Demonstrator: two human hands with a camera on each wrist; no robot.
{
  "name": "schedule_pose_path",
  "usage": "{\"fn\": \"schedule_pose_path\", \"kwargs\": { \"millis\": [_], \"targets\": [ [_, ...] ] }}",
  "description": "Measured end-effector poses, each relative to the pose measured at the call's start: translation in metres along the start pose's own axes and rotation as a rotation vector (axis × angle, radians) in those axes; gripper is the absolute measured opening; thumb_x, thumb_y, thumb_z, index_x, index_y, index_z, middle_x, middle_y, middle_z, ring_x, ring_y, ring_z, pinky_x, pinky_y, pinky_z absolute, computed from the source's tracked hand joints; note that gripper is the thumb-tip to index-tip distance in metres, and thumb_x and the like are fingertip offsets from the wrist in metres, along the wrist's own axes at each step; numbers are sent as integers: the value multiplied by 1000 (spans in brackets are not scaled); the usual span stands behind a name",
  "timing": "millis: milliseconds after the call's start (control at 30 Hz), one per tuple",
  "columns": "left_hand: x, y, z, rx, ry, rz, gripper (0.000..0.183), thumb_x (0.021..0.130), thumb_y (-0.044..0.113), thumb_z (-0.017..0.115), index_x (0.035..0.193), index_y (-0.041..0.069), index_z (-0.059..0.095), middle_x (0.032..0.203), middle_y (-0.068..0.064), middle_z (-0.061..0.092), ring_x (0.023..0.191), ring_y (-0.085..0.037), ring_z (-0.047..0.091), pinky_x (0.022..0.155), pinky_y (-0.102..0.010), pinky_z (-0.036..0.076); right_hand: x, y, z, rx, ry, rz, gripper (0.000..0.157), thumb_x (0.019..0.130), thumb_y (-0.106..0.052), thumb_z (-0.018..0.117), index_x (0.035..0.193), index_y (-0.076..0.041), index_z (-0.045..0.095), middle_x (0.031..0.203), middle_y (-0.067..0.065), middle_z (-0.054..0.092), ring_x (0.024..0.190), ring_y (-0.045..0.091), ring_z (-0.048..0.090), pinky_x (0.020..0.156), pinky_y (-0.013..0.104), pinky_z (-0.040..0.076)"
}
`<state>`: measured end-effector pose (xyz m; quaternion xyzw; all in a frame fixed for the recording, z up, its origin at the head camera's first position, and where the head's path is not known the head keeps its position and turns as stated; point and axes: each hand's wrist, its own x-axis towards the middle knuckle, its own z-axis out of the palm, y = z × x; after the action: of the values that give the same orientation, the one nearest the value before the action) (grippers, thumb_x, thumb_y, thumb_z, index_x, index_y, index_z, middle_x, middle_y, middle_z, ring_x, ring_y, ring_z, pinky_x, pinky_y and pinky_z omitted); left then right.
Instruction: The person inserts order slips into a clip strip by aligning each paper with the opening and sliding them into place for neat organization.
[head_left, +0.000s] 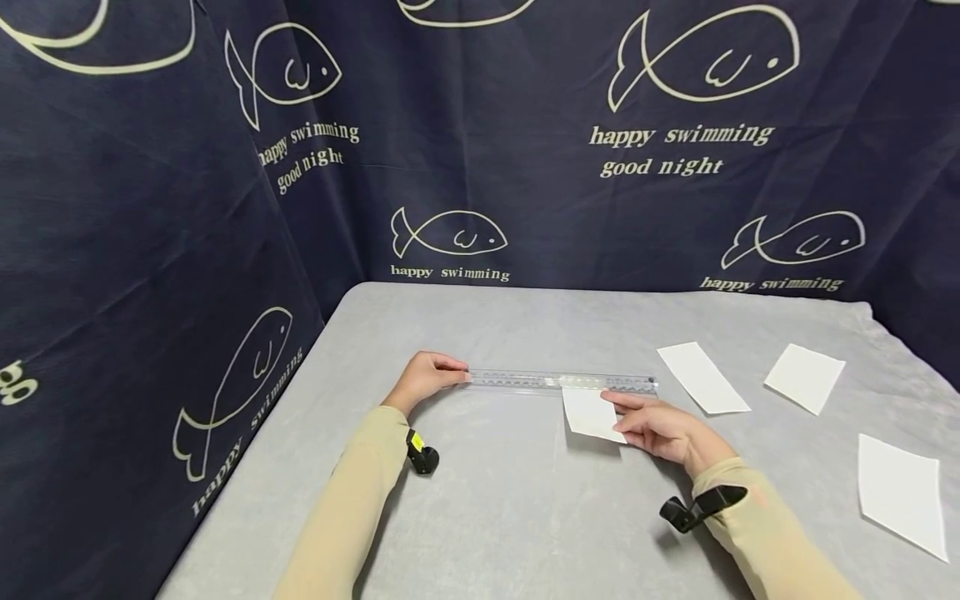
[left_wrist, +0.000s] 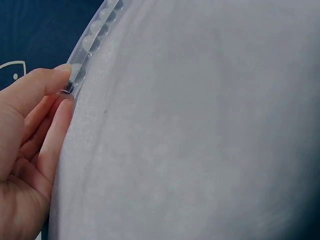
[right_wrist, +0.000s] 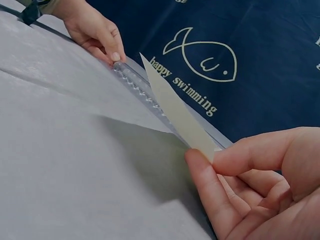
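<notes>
A long, narrow clear plastic strip point(head_left: 517, 380) with a row of round, see-through shapes along it lies across the middle of the table. My left hand point(head_left: 426, 377) pinches its left end between thumb and fingers, as the left wrist view shows at the strip's end point(left_wrist: 95, 42). At the other end, my right hand point(head_left: 663, 429) holds a small white paper card point(head_left: 588, 412) by its right edge, thumb against fingers. The card point(right_wrist: 177, 112) is tilted and casts a shadow on the table; its far edge overlaps the strip in the head view.
Three more white cards lie to the right: a long one point(head_left: 703, 377), a squarish one point(head_left: 806, 378) and a larger one point(head_left: 900, 496) near the table's right side. A grey cloth covers the table point(head_left: 480, 517). Dark blue curtains point(head_left: 540, 167) with fish prints hang behind and at the left.
</notes>
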<state>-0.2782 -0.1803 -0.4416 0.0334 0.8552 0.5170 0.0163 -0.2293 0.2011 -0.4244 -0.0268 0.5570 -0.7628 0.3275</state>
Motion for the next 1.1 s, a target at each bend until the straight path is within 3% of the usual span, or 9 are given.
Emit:
{"fn": "schedule_pose_path", "kwargs": {
  "millis": [200,533,1100],
  "targets": [
    [0,1,0,9,-7,-32,20,72,26,81,89,17,77,91,3,70,86,-12,61,73,-28,50,-5,0,-6,27,-30,-7,48,80,18,52,110,-15,67,105,-2,62,92,13,63,81,27,50],
    [0,2,2,2,8,-24,19,73,21,81,90,13,77,90,1,70,84,-11,61,71,-26,49,-13,-2,-16,15,-18,-3,48,81,17,52,105,-20,69,107,-2,58,92,12,62,81,26,50],
    [0,1,0,7,16,-17,19,72,21,81,89,14,77,89,2,70,87,-12,61,76,-27,48,-19,-5,-25,-33,-22,-15,49,80,16,54,108,-22,68,110,-4,52,91,12,63,81,27,50]
  ]
}}
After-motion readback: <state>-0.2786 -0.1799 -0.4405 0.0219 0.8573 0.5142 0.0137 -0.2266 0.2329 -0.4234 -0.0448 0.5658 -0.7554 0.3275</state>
